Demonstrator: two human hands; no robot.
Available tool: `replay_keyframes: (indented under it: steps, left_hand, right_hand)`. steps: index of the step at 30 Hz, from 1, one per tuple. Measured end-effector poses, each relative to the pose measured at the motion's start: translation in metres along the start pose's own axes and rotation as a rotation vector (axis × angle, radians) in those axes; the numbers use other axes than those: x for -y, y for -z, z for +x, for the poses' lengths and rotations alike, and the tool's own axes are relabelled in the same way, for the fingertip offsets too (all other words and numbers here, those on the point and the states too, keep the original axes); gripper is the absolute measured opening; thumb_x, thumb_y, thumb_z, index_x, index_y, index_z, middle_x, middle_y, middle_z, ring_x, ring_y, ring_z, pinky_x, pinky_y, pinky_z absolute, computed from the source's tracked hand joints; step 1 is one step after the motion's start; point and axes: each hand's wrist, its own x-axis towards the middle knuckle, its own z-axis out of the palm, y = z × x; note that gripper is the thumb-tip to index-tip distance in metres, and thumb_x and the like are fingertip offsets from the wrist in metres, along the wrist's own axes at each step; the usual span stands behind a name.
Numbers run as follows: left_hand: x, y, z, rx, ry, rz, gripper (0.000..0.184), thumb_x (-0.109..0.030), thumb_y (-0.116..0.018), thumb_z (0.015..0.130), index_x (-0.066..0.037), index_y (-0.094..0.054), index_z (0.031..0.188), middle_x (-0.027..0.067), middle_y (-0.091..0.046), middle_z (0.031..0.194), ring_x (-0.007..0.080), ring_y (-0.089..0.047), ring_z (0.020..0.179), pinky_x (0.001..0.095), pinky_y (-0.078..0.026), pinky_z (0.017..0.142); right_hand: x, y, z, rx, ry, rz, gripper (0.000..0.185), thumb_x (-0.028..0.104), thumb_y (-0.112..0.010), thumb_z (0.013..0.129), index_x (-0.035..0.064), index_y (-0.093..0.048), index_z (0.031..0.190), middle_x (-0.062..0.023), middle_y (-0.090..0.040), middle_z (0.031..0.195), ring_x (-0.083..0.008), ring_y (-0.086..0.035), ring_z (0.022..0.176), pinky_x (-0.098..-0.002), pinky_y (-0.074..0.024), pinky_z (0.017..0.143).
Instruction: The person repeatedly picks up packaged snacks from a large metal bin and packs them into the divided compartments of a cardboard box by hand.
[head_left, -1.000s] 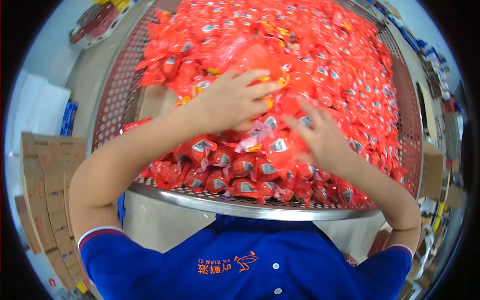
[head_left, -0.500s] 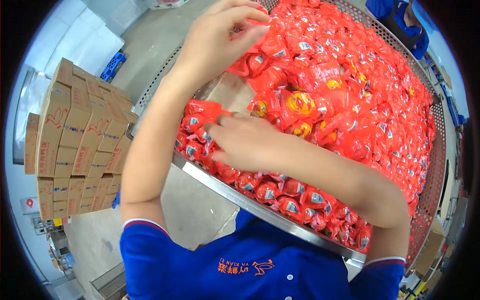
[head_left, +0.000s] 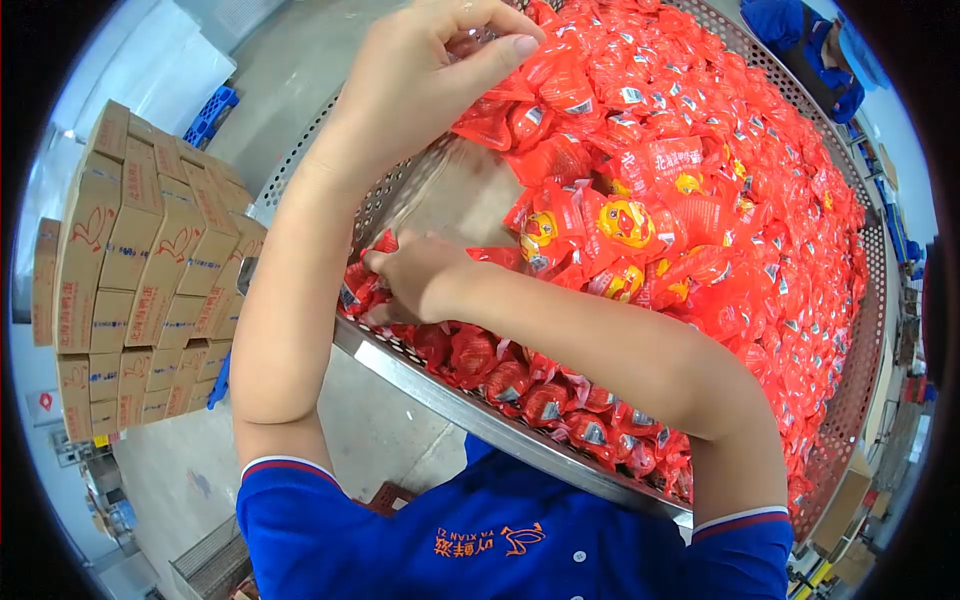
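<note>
Red plastic-wrapped packets (head_left: 625, 222), rounded and some printed with a yellow duck face, are heaped in a perforated metal tray (head_left: 465, 395). My right hand (head_left: 425, 280) reaches across to the tray's near left corner. Its fingers are closed around red packets (head_left: 362, 285) there. Over the far left part of the heap is my left hand (head_left: 450, 50), with thumb and fingers curled together. Something shiny shows between them, but I cannot make it out. Between the two hands lies a bare patch of tray floor (head_left: 455, 195).
Brown cartons (head_left: 140, 260) printed with a red bird stand stacked at the left. A blue pallet (head_left: 210, 112) lies behind them. At the upper right is another person in blue clothing (head_left: 800, 50). The tray's metal rim runs close before my body.
My right hand has moved left and slightly down into the corner packets, and more of the tray floor shows. My left hand stays near the same place. The view has shifted slightly.
</note>
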Motion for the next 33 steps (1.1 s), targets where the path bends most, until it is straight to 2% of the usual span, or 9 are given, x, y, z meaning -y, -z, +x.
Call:
replay_keyframes:
  steps: [1, 8, 13, 17, 21, 24, 26, 29, 33]
  left_hand:
    - [0.003, 0.0, 0.0, 0.042, 0.108, -0.081, 0.018, -0.016, -0.067, 0.096, -0.008, -0.072, 0.111, 0.0012, -0.07, 0.104, 0.0043, -0.063, 0.089, 0.0207, -0.051, 0.076]
    - [0.003, -0.006, -0.001, 0.086, 0.158, -0.114, 0.021, -0.017, -0.066, 0.097, -0.001, -0.07, 0.11, 0.0017, -0.07, 0.1, 0.0059, -0.063, 0.09, 0.0219, -0.051, 0.079]
    - [0.003, -0.005, -0.002, 0.111, 0.146, -0.154, 0.023, -0.02, -0.065, 0.097, -0.001, -0.07, 0.109, 0.0017, -0.071, 0.1, 0.006, -0.063, 0.089, 0.0237, -0.051, 0.08]
    - [-0.006, -0.003, -0.006, 0.196, 0.246, 0.005, 0.026, -0.023, -0.066, 0.095, -0.002, -0.07, 0.109, 0.0021, -0.071, 0.099, 0.0065, -0.063, 0.087, 0.0249, -0.051, 0.079]
    - [-0.002, -0.016, -0.013, 0.454, 0.338, -0.02, 0.031, -0.026, -0.066, 0.093, -0.002, -0.068, 0.113, 0.0077, -0.071, 0.1, 0.0145, -0.066, 0.091, 0.0307, -0.052, 0.082]
    - [0.0, -0.034, -0.021, 0.679, 0.144, 0.181, 0.033, -0.025, -0.066, 0.092, -0.002, -0.066, 0.116, 0.0122, -0.071, 0.102, 0.0202, -0.067, 0.094, 0.0351, -0.052, 0.084]
    - [-0.006, -0.044, -0.025, 0.787, 0.218, 0.165, 0.033, -0.022, -0.067, 0.092, -0.002, -0.065, 0.118, 0.0151, -0.071, 0.104, 0.0243, -0.068, 0.095, 0.0373, -0.052, 0.084]
    - [-0.017, -0.056, -0.023, 0.796, 0.16, 0.048, 0.032, -0.02, -0.067, 0.092, -0.002, -0.065, 0.118, 0.0143, -0.071, 0.103, 0.0236, -0.068, 0.093, 0.0367, -0.053, 0.083]
    - [-0.047, -0.073, -0.027, 0.628, 0.025, 0.04, 0.03, -0.02, -0.07, 0.091, -0.005, -0.067, 0.116, 0.0108, -0.069, 0.106, 0.0216, -0.067, 0.093, 0.0347, -0.053, 0.082]
  right_hand:
    - [-0.001, 0.006, 0.001, 0.084, 0.002, -0.001, 0.075, 0.061, -0.069, 0.083, 0.0146, -0.053, 0.139, -0.0229, -0.051, 0.139, -0.0441, -0.054, 0.124, -0.0496, -0.0464, 0.101]
    - [-0.014, 0.031, 0.004, 0.316, 0.071, 0.037, 0.078, 0.054, -0.073, 0.08, 0.0069, -0.051, 0.138, -0.0216, -0.064, 0.124, -0.0366, -0.061, 0.116, -0.0444, -0.0486, 0.098]
    - [-0.003, 0.04, -0.035, 0.587, -0.01, -0.26, 0.06, 0.038, -0.07, 0.081, 0.0108, -0.055, 0.132, -0.0204, -0.065, 0.121, -0.0352, -0.063, 0.113, -0.0466, -0.0507, 0.092]
    - [-0.005, 0.062, -0.109, 0.215, 0.172, -0.278, 0.041, 0.024, -0.065, 0.086, 0.0151, -0.058, 0.126, -0.0191, -0.064, 0.105, -0.0381, -0.063, 0.101, -0.0504, -0.0512, 0.088]
    - [-0.018, 0.084, -0.16, 0.161, 0.097, -0.388, 0.047, 0.022, -0.067, 0.086, 0.0152, -0.057, 0.131, -0.0148, -0.067, 0.105, -0.0369, -0.066, 0.1, -0.0497, -0.0517, 0.081]
    - [-0.038, 0.092, -0.198, 0.211, 0.045, -0.177, 0.049, 0.022, -0.071, 0.083, 0.0132, -0.055, 0.13, -0.0173, -0.066, 0.104, -0.0386, -0.064, 0.101, -0.0514, -0.0506, 0.082]
    - [-0.055, 0.082, -0.228, 0.173, -0.019, -0.145, 0.047, 0.025, -0.071, 0.085, 0.0127, -0.053, 0.127, -0.0204, -0.062, 0.106, -0.0375, -0.061, 0.104, -0.049, -0.0491, 0.09]
    - [-0.085, 0.068, -0.282, -0.102, -0.033, -0.082, 0.053, 0.023, -0.073, 0.083, 0.0078, -0.052, 0.13, -0.0211, -0.062, 0.115, -0.0395, -0.06, 0.107, -0.0461, -0.0492, 0.092]
    - [-0.121, 0.064, -0.365, -0.346, -0.225, 0.243, 0.053, 0.007, -0.071, 0.085, 0.0057, -0.049, 0.134, -0.0101, -0.063, 0.115, -0.0244, -0.061, 0.111, -0.0384, -0.0484, 0.094]
